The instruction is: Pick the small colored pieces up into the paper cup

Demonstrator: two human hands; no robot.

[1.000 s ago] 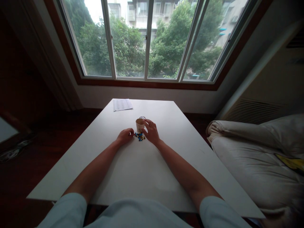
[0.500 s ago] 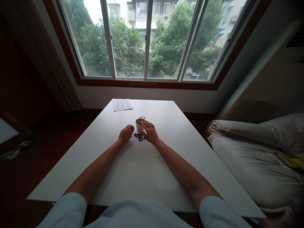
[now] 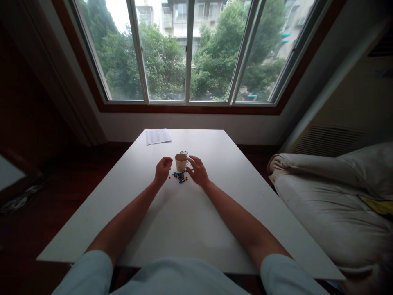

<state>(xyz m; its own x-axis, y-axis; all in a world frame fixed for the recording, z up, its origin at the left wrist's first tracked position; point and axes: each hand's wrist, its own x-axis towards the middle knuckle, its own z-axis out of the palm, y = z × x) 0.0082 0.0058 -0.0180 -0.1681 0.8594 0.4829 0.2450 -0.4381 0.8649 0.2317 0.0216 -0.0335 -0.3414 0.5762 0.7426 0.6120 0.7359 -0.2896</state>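
Observation:
A tan paper cup (image 3: 180, 164) stands upright on the white table (image 3: 184, 229). Small blue, black and yellow pieces (image 3: 180, 177) lie scattered in front of it, too small to name. Just left of the cup is my left hand (image 3: 163, 169), its fingers pinched together; whatever they may hold is hidden. My right hand (image 3: 198, 171) is at the cup's right side with thumb and fingers apart. Its fingertips come close to the rim, and I cannot tell whether they touch.
Behind the cup lies a thin dark ring-shaped thing (image 3: 184, 152). Printed paper sheets (image 3: 158, 136) rest at the table's far left corner. To the right is a pale padded couch (image 3: 307, 196), and a window (image 3: 187, 61) fills the wall ahead.
My left hand has risen from beside the small pieces to near the cup's rim. The right hand has shifted slightly right, off the front of the cup.

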